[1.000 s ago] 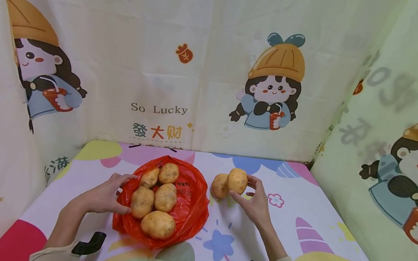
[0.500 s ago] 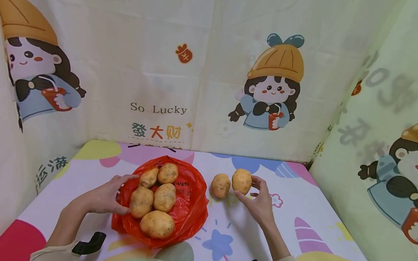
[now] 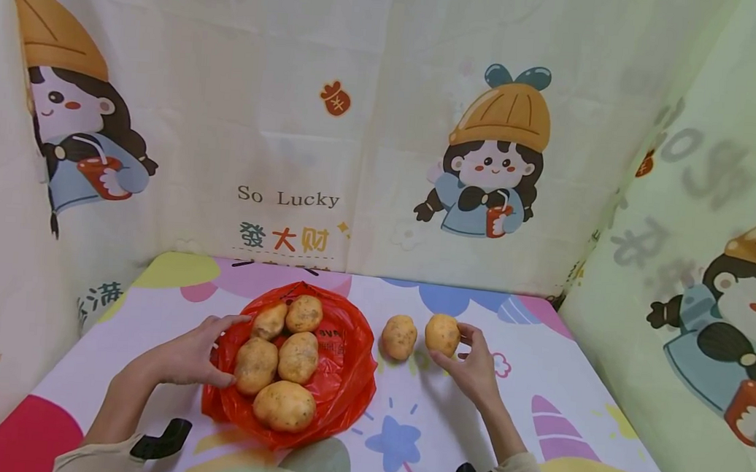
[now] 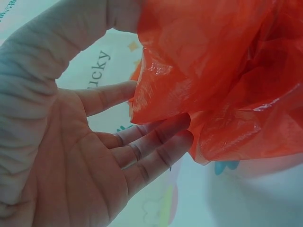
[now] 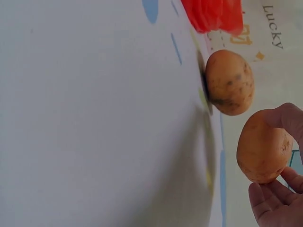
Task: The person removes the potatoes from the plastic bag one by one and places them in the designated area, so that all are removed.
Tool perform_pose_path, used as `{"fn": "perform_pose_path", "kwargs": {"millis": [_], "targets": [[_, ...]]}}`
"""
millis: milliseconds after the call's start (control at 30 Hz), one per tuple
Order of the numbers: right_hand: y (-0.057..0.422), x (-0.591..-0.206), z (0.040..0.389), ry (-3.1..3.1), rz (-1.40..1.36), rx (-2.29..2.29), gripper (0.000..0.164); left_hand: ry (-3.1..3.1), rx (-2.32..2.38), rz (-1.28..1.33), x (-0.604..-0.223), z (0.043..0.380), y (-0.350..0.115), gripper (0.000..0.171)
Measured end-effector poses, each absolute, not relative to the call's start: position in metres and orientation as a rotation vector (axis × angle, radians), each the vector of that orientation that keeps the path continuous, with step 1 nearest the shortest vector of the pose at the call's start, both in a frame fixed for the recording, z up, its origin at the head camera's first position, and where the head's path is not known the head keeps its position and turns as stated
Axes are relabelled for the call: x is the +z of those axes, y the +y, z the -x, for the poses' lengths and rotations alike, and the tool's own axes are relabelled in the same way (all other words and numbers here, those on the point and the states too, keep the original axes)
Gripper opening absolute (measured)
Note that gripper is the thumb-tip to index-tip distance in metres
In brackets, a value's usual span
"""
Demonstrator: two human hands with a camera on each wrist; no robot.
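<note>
My right hand point(image 3: 476, 371) pinches a potato point(image 3: 442, 335) between thumb and fingertips. In the right wrist view this potato point(image 5: 262, 146) appears raised off the table. Just left of it, a second potato point(image 3: 399, 338) lies on the tabletop, apart from the held one. A red plastic bag point(image 3: 344, 380), spread wide, bears several potatoes, among them a large one point(image 3: 284, 406) at the front. My left hand point(image 3: 188, 351) rests against the bag's left side, thumb and forefinger spread. In the left wrist view its fingers point(image 4: 161, 158) extend loosely and touch the red plastic.
A patterned cloth covers the table point(image 3: 468, 447). Behind it hangs a printed cream curtain point(image 3: 383, 156), with further curtain on the left and right sides. Black straps point(image 3: 162, 440) cross both wrists.
My right hand has moved the held potato rightwards and slightly down, opening a gap from the potato on the table. The left hand and the bag stay in place.
</note>
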State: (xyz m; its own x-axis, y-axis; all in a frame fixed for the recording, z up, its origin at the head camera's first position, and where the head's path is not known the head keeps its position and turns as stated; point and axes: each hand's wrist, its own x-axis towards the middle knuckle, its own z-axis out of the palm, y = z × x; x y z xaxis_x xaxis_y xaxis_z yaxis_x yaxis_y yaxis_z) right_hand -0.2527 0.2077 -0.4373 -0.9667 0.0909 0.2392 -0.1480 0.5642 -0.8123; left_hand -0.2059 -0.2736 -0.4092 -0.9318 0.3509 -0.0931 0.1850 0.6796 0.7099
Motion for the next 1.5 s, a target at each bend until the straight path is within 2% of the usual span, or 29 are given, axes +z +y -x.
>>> {"fn": "perform_pose_path", "kwargs": {"millis": [733, 1500], "targets": [[0.211, -0.449, 0.271, -2.69, -0.089, 1.274, 0.074, 2.681, 1.09, -0.441, -0.408, 0.206, -0.273, 0.1], [0.21, -0.446, 0.267, -2.656, -0.096, 1.185, 0.079, 2.681, 1.091, -0.457, -0.41, 0.206, -0.274, 0.099]]}}
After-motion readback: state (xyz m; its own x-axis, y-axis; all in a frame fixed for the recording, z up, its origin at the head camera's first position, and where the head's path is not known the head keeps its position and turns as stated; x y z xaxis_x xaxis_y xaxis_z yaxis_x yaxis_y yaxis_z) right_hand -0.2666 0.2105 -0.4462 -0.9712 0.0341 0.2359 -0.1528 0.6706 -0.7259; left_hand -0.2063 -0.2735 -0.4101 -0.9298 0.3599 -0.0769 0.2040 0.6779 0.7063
